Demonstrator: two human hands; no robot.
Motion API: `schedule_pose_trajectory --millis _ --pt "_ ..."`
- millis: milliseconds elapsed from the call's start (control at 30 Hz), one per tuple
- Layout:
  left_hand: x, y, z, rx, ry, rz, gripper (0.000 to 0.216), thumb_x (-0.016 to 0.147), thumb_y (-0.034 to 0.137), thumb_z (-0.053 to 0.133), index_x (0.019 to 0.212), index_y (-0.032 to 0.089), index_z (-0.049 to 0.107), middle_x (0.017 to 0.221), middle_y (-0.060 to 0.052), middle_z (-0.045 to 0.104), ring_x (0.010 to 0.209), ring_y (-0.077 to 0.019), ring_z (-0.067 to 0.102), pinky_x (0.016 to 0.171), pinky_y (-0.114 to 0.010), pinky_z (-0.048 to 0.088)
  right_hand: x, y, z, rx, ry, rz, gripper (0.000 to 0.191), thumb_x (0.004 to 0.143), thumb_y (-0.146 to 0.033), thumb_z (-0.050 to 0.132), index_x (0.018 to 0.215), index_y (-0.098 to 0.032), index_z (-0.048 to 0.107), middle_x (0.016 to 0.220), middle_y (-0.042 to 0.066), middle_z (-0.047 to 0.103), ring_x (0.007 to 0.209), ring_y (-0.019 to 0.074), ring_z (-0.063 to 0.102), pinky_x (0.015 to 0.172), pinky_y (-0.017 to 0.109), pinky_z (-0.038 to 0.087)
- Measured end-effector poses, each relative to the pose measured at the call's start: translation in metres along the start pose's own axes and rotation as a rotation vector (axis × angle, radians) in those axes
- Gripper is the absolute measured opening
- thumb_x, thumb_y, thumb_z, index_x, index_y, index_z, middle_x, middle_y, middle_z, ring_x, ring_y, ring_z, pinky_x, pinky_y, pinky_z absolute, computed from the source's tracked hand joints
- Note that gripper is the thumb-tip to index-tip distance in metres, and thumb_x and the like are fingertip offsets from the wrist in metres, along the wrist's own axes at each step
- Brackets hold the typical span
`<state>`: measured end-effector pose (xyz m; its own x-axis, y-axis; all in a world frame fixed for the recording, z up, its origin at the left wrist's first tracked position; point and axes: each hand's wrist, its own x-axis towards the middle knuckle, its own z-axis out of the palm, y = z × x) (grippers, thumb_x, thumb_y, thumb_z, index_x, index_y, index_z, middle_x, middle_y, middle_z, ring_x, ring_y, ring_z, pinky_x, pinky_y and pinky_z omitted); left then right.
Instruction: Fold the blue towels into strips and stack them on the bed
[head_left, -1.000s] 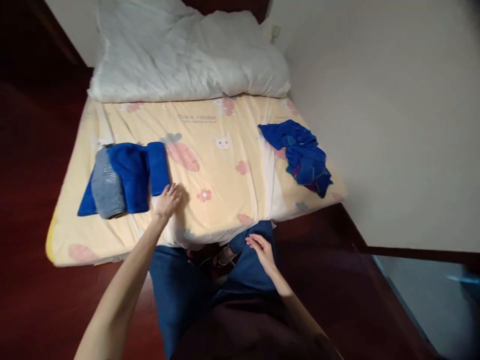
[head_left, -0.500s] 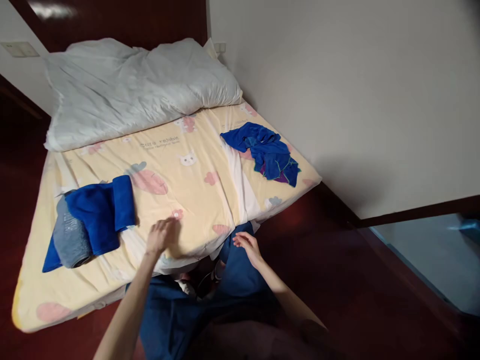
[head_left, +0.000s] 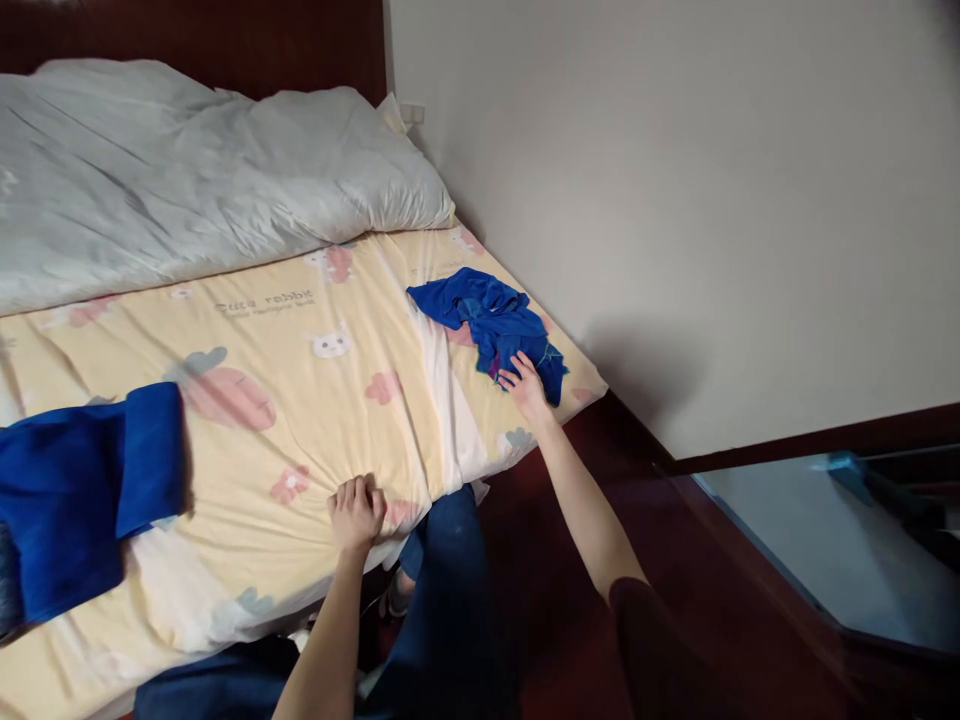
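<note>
My left hand [head_left: 357, 512] is closed in a fist and presses on the yellow bed sheet [head_left: 352, 345] near the bed's front edge, with creases spreading out from it. To the right, my right hand [head_left: 526, 388] has its fingers spread at the near side of a crumpled blue garment [head_left: 491, 310] with green seams and a purple patch. Whether the fingertips touch the cloth I cannot tell. A folded blue cloth [head_left: 82, 500] lies at the left of the bed, and a grey piece [head_left: 9, 580] beside it is cut off by the picture edge.
A large grey-white quilt [head_left: 225, 180] lies across the head of the bed, before a dark headboard [head_left: 262, 40]. A pale wall [head_left: 675, 200] runs along the right. On the dark red floor, a flat grey panel [head_left: 810, 540] stands at the lower right.
My view has turned right. My right hand has reached forward to the crumpled blue garment. My left hand has come down onto the sheet as a fist.
</note>
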<state>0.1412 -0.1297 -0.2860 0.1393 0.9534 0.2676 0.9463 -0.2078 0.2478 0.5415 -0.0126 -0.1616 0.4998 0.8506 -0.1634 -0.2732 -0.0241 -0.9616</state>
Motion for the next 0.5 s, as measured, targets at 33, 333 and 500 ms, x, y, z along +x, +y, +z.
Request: schedule_pose_trajectory --millis 33,333,500 --pt "0.000 -0.001 0.002 0.010 0.008 0.001 0.024 0.096 0.030 0.043 0.096 0.015 0.062 0.089 -0.012 0.064 0.096 -0.0293 0.057 0.085 -0.040 0.033 0.019 -0.002 0.005 0.009 -0.002 0.005 0.049 0.080 -0.038 0.063 0.128 -0.030 0.055 0.144 0.008 0.056 0.091 0.0154 0.071 0.086 0.037 0.059" --pt "-0.002 -0.005 0.018 0.016 -0.012 0.030 0.025 0.093 0.027 0.046 0.101 0.018 0.067 0.093 -0.011 0.067 0.092 -0.0286 0.057 0.081 -0.042 0.033 0.130 0.011 0.040 -0.090 0.156 0.049 0.043 0.084 -0.032 0.057 0.127 -0.032 0.050 0.122 0.006 0.061 0.090 0.0140 0.071 0.090 0.039 0.057" --pt "-0.006 -0.007 0.022 -0.013 -0.073 0.003 0.024 0.090 0.028 0.048 0.100 0.020 0.068 0.096 -0.011 0.067 0.089 -0.0281 0.056 0.080 -0.042 0.032 0.128 0.016 0.059 -0.227 0.219 -0.155 0.046 0.088 -0.039 0.054 0.132 -0.027 0.056 0.106 0.004 0.064 0.091 0.0149 0.070 0.084 0.031 0.055"
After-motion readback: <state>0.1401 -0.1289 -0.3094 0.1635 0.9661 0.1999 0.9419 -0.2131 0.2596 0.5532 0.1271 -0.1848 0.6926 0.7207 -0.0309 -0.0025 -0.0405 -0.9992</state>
